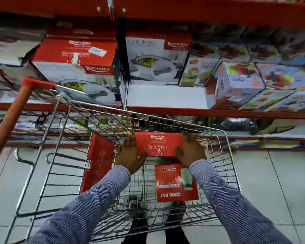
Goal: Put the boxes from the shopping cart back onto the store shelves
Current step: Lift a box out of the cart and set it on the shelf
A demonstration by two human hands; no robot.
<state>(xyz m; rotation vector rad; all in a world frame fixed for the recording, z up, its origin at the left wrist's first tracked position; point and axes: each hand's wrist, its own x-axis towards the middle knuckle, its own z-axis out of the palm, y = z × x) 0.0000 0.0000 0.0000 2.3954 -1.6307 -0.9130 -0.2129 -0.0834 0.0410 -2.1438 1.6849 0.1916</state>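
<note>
The red Rishabh box (pixel 158 144) sits at the far end of the shopping cart (pixel 225 138), just below the middle of the frame, with its printed top face up. The left hand (pixel 128 154) lies flat against its left edge and the right hand (pixel 190 148) against its right edge, fingers spread and pointing away, palms pressing inward. Both hands are wide open and clamp the box between them rather than curling round it; whether the fingertips reach under the far edge cannot be told.

Two more items remain in the cart: a tall red box (pixel 99 162) standing on edge just left of the left hand, and a flat Good Day box (pixel 175 183) lying on the wire floor just beneath the right wrist.

To do the lift well, it looks wise to press evenly from both sides and hook the fingers under the base before raising, since a side squeeze alone on a smooth carton could slip. Raise it straight up to clear the cart's front rim, keeping it level. A likely place is the bare white patch of shelf (pixel 165 95) in the centre of the frame, in front of a matching shelved Rishabh box (pixel 157 57). Slide it in squarely, clear of the tilted white box (pixel 236 81) at the right.
</note>
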